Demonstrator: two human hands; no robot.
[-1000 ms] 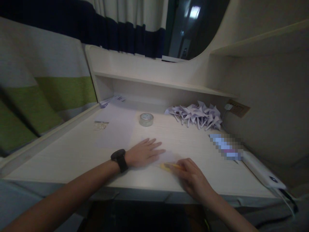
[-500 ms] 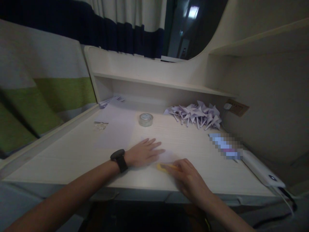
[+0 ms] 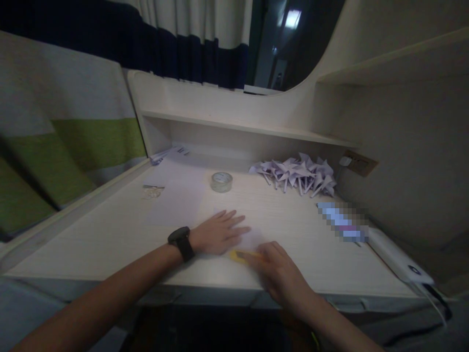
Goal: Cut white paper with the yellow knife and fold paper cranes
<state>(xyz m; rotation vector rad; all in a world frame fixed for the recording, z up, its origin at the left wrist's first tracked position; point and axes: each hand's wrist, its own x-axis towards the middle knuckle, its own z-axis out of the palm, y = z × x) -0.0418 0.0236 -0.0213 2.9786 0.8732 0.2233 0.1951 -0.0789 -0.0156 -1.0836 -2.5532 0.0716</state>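
Observation:
My left hand (image 3: 220,232), with a dark watch (image 3: 179,237) at the wrist, lies flat with fingers spread on a pale sheet of paper (image 3: 253,237). Much of that sheet is hidden under the hand and blends into the white desk. Just right of it, my right hand (image 3: 276,269) is closed around a small yellow tool, which looks like a utility knife (image 3: 238,256). The tool's tip points left, close below my left hand; motion blur hides its blade end.
A roll of clear tape (image 3: 221,182) stands beyond my hands. Larger white paper (image 3: 179,183) lies at the left, near small pale bits (image 3: 152,191). Folded paper pinwheels (image 3: 296,173) are heaped at the back right. A blurred-out phone-like object (image 3: 342,222) and white power strip (image 3: 399,256) line the right edge.
My right hand and the yellow utility knife have shifted slightly left and toward me. My left hand stays in place on the paper.

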